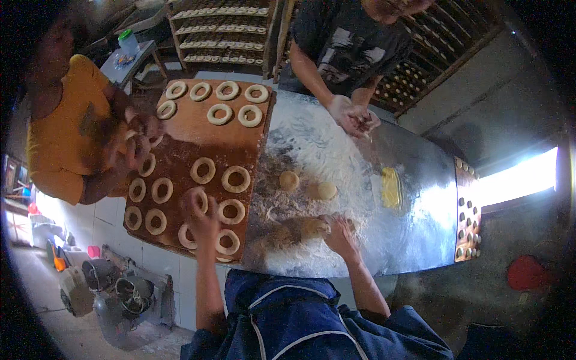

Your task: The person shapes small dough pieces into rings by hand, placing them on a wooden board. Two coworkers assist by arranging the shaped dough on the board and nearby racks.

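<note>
Right, left hand [202, 217] at one pale dough ring [206, 199] on the brown wooden board [180, 141], grip can't tell. Right hand [342, 237] low at the floury grey metal table [414, 156], grip also unclear. Two round pale dough balls [289, 180] ahead; seven rings [227, 83] at board's far end.

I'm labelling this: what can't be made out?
In the head view:
Whether the left hand grips the dough ring: it blocks the contact.
What is under the right hand: its back hides this.
Whether the dark-shirted co-worker's hands hold anything: they cover it.
Detail of background dough pieces: too small.
</note>
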The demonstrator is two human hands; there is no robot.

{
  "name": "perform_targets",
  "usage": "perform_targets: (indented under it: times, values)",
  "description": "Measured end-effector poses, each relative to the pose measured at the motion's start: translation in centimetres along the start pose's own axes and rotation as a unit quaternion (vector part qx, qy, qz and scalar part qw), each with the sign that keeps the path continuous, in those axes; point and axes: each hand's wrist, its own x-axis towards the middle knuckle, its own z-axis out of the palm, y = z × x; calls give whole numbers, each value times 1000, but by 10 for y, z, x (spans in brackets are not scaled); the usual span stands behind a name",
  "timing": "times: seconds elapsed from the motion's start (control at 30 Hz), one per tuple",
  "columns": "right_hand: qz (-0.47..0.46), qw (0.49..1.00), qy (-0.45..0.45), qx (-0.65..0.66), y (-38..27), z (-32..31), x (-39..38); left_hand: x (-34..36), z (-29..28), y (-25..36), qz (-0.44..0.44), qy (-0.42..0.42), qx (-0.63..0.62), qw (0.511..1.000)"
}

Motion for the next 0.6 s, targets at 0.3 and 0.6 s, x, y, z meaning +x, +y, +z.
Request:
perform_targets:
  times: [0.3, 0.6]
  values:
    - [92, 843, 2, 530, 15, -10, -25, -120, 78, 161, -81, -346, -330, 874]
    - [22, 899, 91, 427, 54, -26, -50, -162, 120, 211, -4, -277, -330, 902]
